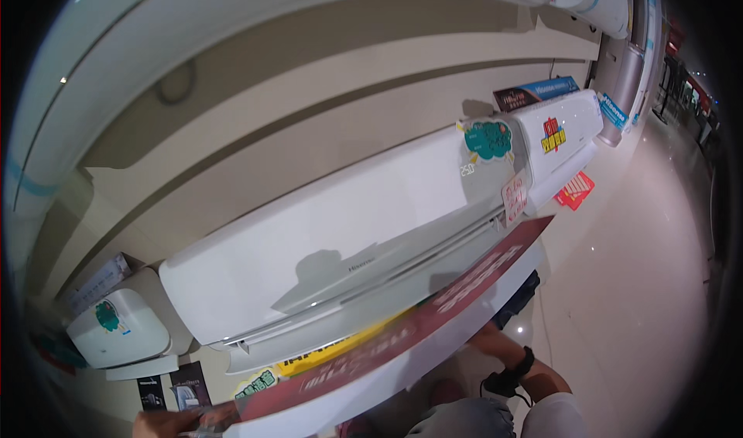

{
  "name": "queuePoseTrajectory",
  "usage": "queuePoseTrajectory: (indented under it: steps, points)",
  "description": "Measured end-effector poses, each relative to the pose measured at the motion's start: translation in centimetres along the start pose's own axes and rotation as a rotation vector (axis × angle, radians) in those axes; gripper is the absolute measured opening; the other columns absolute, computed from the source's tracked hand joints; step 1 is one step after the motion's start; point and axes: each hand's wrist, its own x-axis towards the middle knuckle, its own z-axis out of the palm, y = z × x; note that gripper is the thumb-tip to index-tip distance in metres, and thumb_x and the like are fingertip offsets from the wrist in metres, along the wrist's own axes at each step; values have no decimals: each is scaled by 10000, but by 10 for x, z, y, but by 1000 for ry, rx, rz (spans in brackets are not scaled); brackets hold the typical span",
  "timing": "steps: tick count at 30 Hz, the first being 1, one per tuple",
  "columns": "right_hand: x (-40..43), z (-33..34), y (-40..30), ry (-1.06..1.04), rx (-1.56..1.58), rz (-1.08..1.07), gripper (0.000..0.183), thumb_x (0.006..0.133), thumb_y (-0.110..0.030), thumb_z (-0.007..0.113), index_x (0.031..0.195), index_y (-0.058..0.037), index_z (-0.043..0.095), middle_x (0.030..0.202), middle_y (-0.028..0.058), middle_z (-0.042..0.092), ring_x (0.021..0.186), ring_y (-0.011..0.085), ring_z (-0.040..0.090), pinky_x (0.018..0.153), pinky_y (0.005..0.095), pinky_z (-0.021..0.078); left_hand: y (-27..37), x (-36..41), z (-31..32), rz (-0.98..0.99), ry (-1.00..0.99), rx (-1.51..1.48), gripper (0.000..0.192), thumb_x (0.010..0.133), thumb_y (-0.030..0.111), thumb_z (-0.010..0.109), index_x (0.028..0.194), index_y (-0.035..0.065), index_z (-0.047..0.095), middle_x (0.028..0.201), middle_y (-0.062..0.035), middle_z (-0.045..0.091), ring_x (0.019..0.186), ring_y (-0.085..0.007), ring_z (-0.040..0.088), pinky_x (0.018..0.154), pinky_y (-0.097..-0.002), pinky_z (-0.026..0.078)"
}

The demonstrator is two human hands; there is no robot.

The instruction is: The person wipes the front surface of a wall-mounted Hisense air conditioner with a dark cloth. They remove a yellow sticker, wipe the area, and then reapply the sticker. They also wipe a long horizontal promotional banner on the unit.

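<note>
A long dark-red and white printed sign board [371, 368] stretches diagonally before me, below a white Hisense wall air conditioner [325, 217]. My left hand [168, 423] grips the board's lower left end, partly cut off by the picture's rim. My right hand [484, 339] is at the board's lower edge towards the right, its fingers mostly hidden behind it; a black strap is around that wrist. A yellow sign [348, 342] shows between the board and the air conditioner. A green price tag [489, 140] and a small pink card [514, 197] are on the air conditioner's right end.
Smaller white air conditioners stand at the left [119, 328] and at the right [560, 133]. Dark leaflets [188, 383] lie at lower left, red cards [576, 190] at right. A glossy tiled floor [627, 264] extends on the right, with a thin cable on it.
</note>
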Motion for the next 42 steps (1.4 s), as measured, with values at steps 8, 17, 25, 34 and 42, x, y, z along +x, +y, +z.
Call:
queuePoseTrajectory:
  steps: [8,17,25,34,42]
  points:
    - [59,-58,-248,563,585,-779,508,886,-235,591,1306,9,439,1254,119,540,1090,219,552,924,346,451,71,158,-13,797,509,-259,221,856,208,669,917,-3,686,655,-176,609,571,-363,586,550,-384,472]
    - [48,-24,-380,644,419,-1185,867,753,-398,750,1399,-3,327,1264,111,538,1125,212,560,941,351,471,185,297,-51,1081,10,-438,314,974,287,564,1109,13,637,778,-152,639,713,-198,585,670,-336,466]
    - [46,-34,-368,657,362,-1115,1057,688,-494,832,1438,4,278,1271,99,533,1142,201,565,954,335,474,213,346,45,1067,-326,-666,350,998,262,534,1220,-6,561,1054,-42,629,951,-112,532,858,-290,456]
    - [40,0,-334,673,273,-858,1093,680,-607,790,1432,10,291,1217,77,560,1102,155,566,925,287,466,185,297,72,1281,-464,-1002,843,920,240,617,1539,145,53,1569,-150,148,1428,-292,244,1135,-417,288]
    - [54,32,-332,444,53,-740,1044,656,-469,861,1404,13,314,1215,128,515,1133,225,519,982,345,425,212,240,74,1327,238,-908,981,820,387,722,1498,-14,137,1518,-261,247,1390,-369,293,1112,-457,278]
